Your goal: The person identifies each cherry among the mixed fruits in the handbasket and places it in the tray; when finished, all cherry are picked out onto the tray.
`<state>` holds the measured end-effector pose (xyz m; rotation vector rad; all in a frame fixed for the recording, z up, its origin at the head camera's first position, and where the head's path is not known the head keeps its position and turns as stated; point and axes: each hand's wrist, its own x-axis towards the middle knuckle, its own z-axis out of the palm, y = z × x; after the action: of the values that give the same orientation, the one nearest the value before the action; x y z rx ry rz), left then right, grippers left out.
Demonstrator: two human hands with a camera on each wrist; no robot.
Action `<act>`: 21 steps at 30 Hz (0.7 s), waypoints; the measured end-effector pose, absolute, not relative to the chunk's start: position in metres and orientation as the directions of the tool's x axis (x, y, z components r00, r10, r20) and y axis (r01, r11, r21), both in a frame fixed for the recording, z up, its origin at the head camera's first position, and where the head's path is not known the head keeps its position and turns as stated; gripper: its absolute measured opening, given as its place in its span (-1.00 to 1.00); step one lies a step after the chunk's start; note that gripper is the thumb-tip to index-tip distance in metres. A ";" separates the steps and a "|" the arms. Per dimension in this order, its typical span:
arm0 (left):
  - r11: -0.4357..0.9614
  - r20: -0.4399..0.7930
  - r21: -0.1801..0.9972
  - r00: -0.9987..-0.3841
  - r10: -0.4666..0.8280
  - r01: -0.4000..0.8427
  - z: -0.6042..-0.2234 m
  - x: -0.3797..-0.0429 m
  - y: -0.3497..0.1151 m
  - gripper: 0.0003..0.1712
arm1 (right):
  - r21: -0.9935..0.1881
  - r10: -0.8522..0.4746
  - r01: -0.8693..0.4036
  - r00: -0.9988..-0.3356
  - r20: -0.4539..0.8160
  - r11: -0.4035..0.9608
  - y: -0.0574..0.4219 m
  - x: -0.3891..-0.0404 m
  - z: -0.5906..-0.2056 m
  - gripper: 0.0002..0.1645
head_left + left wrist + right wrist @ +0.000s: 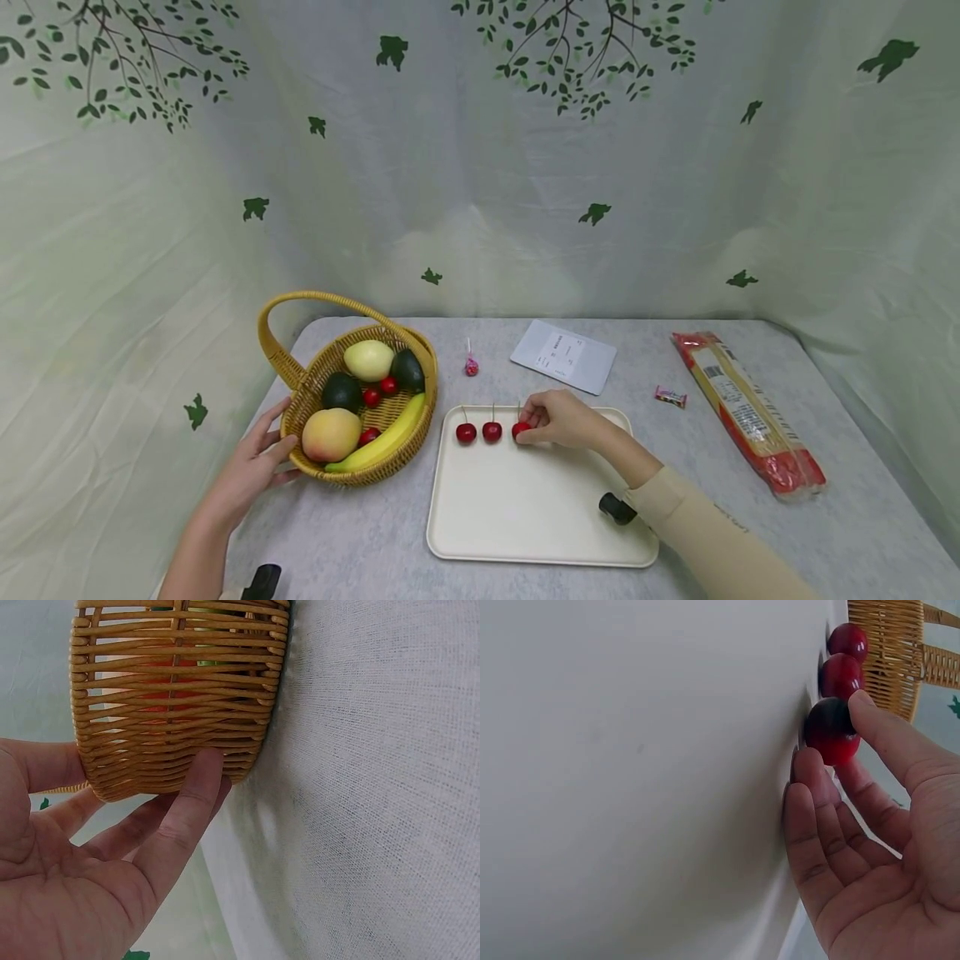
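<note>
right hand (564, 419) mid-frame pinching a cherry (521, 430) w/ thumb + fingertips, sitting on the cream tray (525, 517) next to 2 other cherries (478, 432); left hand (251, 468) lower left, fingers spread flat against the wicker basket (352, 475) on the counter (675, 467)

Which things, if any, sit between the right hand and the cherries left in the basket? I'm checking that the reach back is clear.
Two cherries on the tray lie between the right hand, which pinches a third cherry, and the basket. The basket's near rim also stands before its cherries.
</note>
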<state>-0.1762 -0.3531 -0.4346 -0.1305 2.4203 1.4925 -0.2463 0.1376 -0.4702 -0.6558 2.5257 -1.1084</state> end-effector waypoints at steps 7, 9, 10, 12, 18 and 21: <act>0.455 -0.295 0.861 -0.952 0.081 -0.228 -0.434 -0.176 -0.354 -0.11 | -0.742 -0.526 -0.301 -0.847 -0.081 0.599 0.138 -0.245 -0.468 -0.68; 0.454 -0.297 0.861 -0.951 0.081 -0.230 -0.434 -0.176 -0.354 -0.11 | -0.736 -0.526 -0.307 -0.847 -0.077 0.603 0.138 -0.245 -0.467 -0.68; 0.454 -0.298 0.861 -0.951 0.081 -0.231 -0.434 -0.176 -0.354 -0.11 | -0.734 -0.524 -0.308 -0.848 -0.076 0.605 0.138 -0.245 -0.467 -0.67; 0.454 -0.300 0.860 -0.950 0.081 -0.233 -0.435 -0.176 -0.354 -0.11 | -0.730 -0.526 -0.316 -0.848 -0.069 0.606 0.137 -0.244 -0.466 -0.68; 0.453 -0.305 0.858 -0.949 0.077 -0.240 -0.435 -0.177 -0.355 -0.11 | -0.731 -0.534 -0.322 -0.843 -0.069 0.602 0.135 -0.243 -0.463 -0.68; 0.454 -0.306 0.858 -0.949 0.075 -0.240 -0.435 -0.177 -0.355 -0.11 | -0.733 -0.540 -0.325 -0.839 -0.067 0.597 0.134 -0.243 -0.462 -0.67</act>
<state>-0.1771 -0.3546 -0.4353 -0.1409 2.4085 1.4925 -0.2429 0.1344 -0.4624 -0.7072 2.5455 -1.0846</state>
